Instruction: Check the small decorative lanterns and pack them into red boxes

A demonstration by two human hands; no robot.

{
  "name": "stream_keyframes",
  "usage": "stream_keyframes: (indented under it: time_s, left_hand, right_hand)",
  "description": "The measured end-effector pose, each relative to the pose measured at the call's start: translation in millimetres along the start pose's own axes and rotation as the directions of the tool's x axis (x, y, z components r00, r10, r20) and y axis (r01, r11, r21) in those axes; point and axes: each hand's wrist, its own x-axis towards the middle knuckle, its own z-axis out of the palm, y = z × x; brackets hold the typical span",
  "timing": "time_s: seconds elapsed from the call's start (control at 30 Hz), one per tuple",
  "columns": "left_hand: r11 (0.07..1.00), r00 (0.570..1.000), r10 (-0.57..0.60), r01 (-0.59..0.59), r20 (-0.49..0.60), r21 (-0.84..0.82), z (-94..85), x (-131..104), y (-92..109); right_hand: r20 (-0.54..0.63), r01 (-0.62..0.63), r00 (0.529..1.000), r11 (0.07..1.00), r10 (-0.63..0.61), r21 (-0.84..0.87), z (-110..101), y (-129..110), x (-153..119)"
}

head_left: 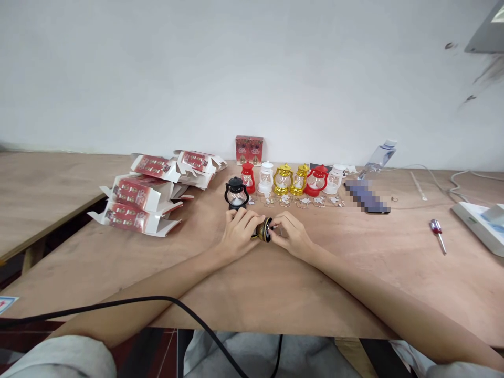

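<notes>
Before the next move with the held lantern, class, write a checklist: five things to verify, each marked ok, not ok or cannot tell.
1. Left hand gripping the dark, gold-banded lantern: ok.
2. Right hand at that lantern's end: ok, its fingertips are there.
3. Small parts between the right fingertips identified: cannot tell, too small.
4. Black lantern beyond the left hand upright: ok.
5. Screwdriver in hand: not ok, it lies on the table, far to the right.

Seven standing lanterns (283,181); one held lantern (264,230); one screwdriver (436,227)
</notes>
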Motion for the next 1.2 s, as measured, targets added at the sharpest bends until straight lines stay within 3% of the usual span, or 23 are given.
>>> stream_keyframes:
  time_s: [0.3,0.97,1.2]
  left_hand:
    - [1.000,0.998,0.009,-0.010,0.058,0.013,0.9,-0.4,1.0]
    - [0.999,1.000,-0.013,0.013,-0.002,0.042,0.1,3.3,2.6]
    - [0.998,0.998,-0.060,0.059,0.027,0.032,-0.1,1.5,1.1]
  right_hand:
    - [0.036,0.011,0.999,0.999,-0.010,-0.040,0.1,0.1,-0.1]
    - [0.041,0.036,0.999,0.998,-0.034,-0.059,-0.7,0.9,0.9]
    - [0.017,-0.081,0.996,0.996,0.082,-0.048,-2.5,0.9,-1.1]
